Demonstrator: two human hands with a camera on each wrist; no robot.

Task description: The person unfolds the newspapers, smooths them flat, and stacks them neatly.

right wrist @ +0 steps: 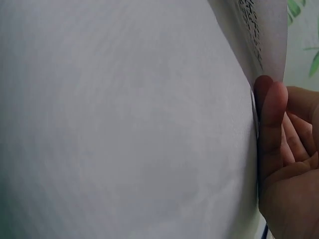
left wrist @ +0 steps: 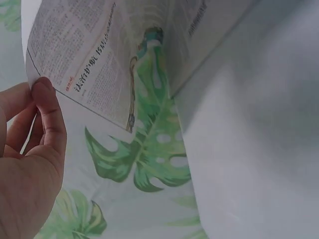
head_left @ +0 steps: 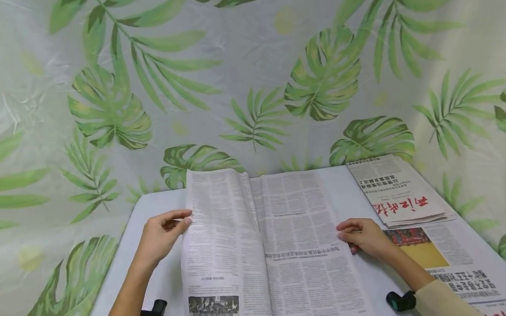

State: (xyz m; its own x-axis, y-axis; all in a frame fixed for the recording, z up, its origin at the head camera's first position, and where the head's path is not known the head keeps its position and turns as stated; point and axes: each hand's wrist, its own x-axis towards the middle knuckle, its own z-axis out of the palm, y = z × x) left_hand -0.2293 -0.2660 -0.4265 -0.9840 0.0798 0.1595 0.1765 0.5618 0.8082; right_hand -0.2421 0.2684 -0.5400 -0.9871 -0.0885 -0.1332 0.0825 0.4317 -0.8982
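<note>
An open newspaper [head_left: 301, 214] lies across the middle of the table, its print upside down in the head view. Its left page [head_left: 215, 222] is lifted and bulges toward the centre fold. My left hand [head_left: 157, 238] pinches that page's outer edge between thumb and fingers. From the left wrist view, the raised sheet [left wrist: 94, 64] shows its printed underside, with the thumb of the left hand [left wrist: 37, 149] on the margin. At the opposite side, my right hand [head_left: 366, 241] pinches the right page's outer edge. The right wrist view has the right hand's thumb and finger [right wrist: 271, 102] closed on the paper edge.
A folded newspaper with red lettering [head_left: 403, 199] lies at the table's back right, overlapping another newspaper [head_left: 464, 259] nearer the front. Behind the white table [head_left: 164, 278] hangs a leaf-patterned sheet [head_left: 248, 62]. Black wrist devices [head_left: 154, 312] sit by both sleeves.
</note>
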